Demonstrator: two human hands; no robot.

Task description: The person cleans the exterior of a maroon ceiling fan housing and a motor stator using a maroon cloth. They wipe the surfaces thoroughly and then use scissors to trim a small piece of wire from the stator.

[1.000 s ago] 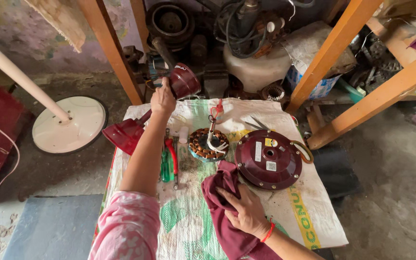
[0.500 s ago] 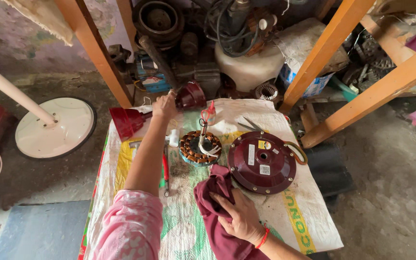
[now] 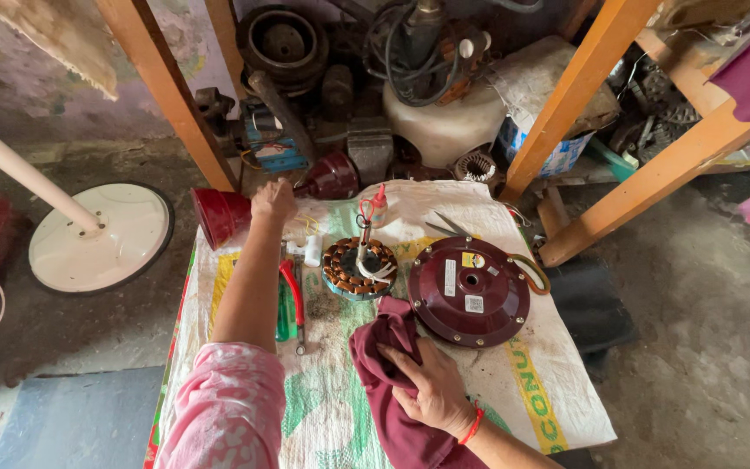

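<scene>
Head view: left hand grip grasping one maroon cup; right hand clenched on one maroon cloth.

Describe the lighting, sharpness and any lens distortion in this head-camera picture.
Head view: soft, even daylight, no hard shadows or glare; the maroon motor cover and copper stator are sharp; the left hand and right hand show no motion blur; wide-angle lens splays the orange wooden beams outward.

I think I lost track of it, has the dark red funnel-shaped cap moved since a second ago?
Yes. The funnel-shaped cap has left the left hand and now lies off the sack's far edge, right of that hand.
</scene>
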